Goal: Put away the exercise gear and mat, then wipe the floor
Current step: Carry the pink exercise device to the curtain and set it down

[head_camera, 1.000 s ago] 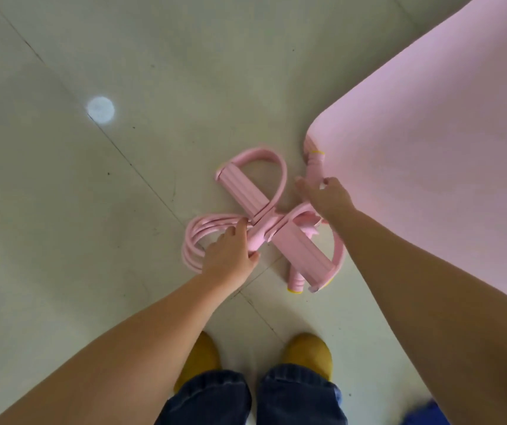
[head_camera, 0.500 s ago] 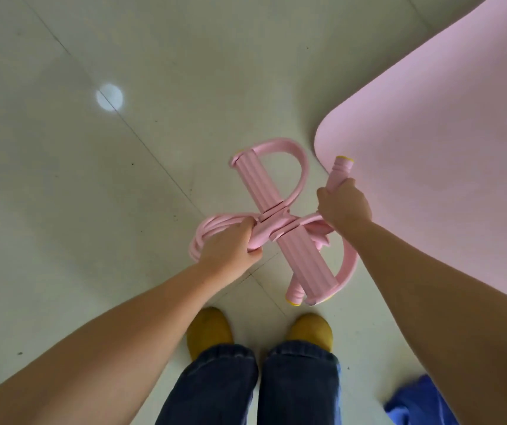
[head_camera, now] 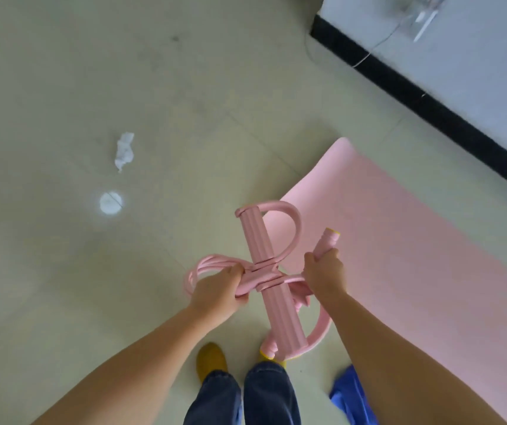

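I hold a pink pedal resistance puller (head_camera: 261, 259) in the air above the floor, its ribbed foot bar pointing away from me. My left hand (head_camera: 220, 291) grips the bundle of pink elastic tubes where they meet the bar. My right hand (head_camera: 324, 273) grips the pink foam handle with a yellow end cap. The pink exercise mat (head_camera: 414, 256) lies flat on the floor to my right, one rounded corner pointing away from me.
A crumpled white tissue (head_camera: 124, 151) lies on the pale tiled floor (head_camera: 92, 87), with a white round spot (head_camera: 110, 203) near it. A blue cloth (head_camera: 349, 397) lies by my right leg. A wall with a black skirting (head_camera: 430, 105) runs at the right.
Both hands closed on the puller and lifted it off the floor. My view rose with it, bringing the tissue and the wall into sight.
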A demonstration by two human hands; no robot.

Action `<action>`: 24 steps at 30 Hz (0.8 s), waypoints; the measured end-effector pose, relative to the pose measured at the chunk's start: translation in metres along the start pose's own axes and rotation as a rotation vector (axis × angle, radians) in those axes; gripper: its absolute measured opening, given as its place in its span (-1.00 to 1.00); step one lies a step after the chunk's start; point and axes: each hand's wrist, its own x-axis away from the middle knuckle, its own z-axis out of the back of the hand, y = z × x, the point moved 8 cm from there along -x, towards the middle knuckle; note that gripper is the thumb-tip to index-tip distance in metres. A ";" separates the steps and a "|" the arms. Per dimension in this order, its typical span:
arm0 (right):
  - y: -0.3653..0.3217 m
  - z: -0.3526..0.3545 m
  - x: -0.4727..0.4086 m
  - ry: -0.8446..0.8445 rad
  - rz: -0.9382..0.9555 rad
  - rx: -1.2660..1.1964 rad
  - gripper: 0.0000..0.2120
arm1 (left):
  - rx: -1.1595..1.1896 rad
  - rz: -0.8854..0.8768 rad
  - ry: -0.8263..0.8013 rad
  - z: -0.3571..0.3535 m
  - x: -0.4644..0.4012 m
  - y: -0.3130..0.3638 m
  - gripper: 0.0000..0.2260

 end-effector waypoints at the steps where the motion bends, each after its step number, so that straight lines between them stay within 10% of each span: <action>1: -0.001 0.023 0.014 0.011 -0.008 -0.036 -0.67 | -0.011 -0.028 -0.008 0.017 0.009 0.018 -0.76; 14: 0.087 0.256 0.192 0.360 -0.161 -0.207 -0.66 | -0.197 -0.557 0.106 0.140 0.118 0.241 -0.66; 24: 0.262 0.323 0.350 0.681 -0.446 -0.460 -0.66 | -0.289 -1.013 -0.047 0.094 0.228 0.401 -0.73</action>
